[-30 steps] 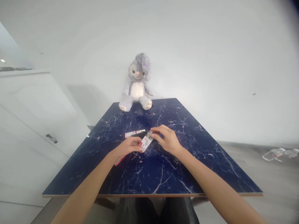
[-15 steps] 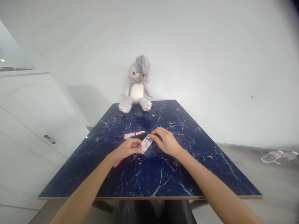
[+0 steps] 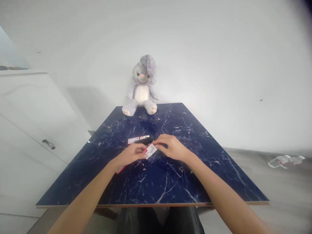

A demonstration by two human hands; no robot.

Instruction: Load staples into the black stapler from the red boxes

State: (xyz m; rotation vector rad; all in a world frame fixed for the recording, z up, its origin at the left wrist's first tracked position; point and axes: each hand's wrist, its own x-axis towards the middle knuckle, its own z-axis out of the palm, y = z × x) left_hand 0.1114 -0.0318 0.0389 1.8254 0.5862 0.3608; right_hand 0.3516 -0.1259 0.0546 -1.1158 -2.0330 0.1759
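Note:
In the head view, my left hand [image 3: 131, 154] grips a small red-and-white cardboard box [image 3: 150, 151] by its left end, thumb in front and fingers behind. My right hand [image 3: 170, 147] is closed in a pinch at the box's upper right end, where the fingertips cover the flap. The box is held tilted just above the table. Right behind it lies a long black object [image 3: 144, 140] whose kind I cannot make out. White packs with red print [image 3: 134, 140] lie along its far side. Another red-and-white piece [image 3: 121, 169] is partly hidden under my left wrist.
A dark blue marbled table [image 3: 168, 182] lies beneath my hands. At its far edge a grey plush rabbit [image 3: 142, 87] sits against the wall. A white cabinet [image 3: 26, 130] stands on the left. Clear plastic bottles [image 3: 285, 161] lie on the floor at right.
The end flap of the box stood open; now it is folded in or covered by my right fingers. My right hand has come slightly left, closer to my left hand. The view has shifted slightly.

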